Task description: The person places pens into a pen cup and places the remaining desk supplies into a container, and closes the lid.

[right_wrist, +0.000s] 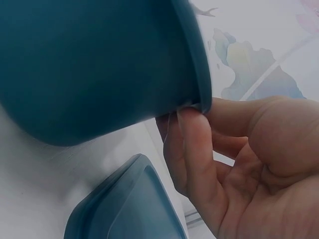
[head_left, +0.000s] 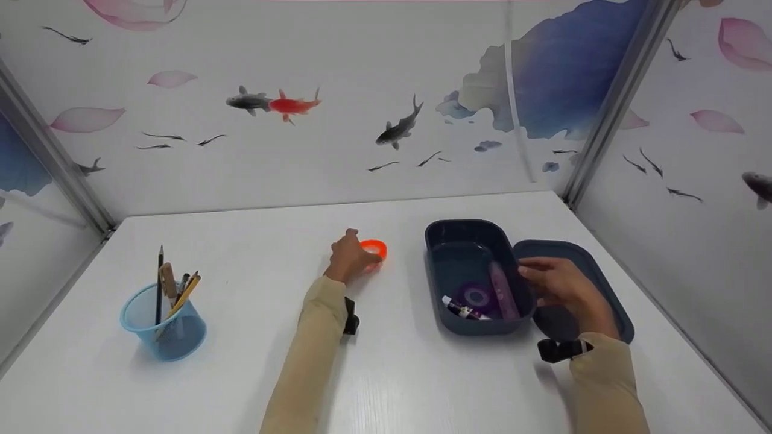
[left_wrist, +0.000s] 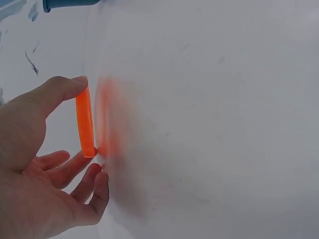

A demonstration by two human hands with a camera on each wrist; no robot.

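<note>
My left hand (head_left: 351, 256) pinches a roll of orange tape (head_left: 382, 248) between thumb and fingers, close over the white table. In the left wrist view the tape roll (left_wrist: 84, 124) shows edge-on, its orange reflection beside it on the tabletop. Over to the right, my right hand (head_left: 564, 286) grips the right rim of a dark blue box (head_left: 482, 327), fingertips tucked under the lip in the right wrist view. Inside the box lie a purple tape roll (head_left: 463, 295), a pink-purple tube-like pen (head_left: 503, 290) and a small white-and-dark stick (head_left: 461, 309).
The box's dark blue lid (head_left: 609, 295) lies on the table to the right, partly under my right hand. At the left stands a light blue mesh cup (head_left: 187, 337) with several pencils and pens. Printed wall panels (head_left: 338, 163) border the table's back and sides.
</note>
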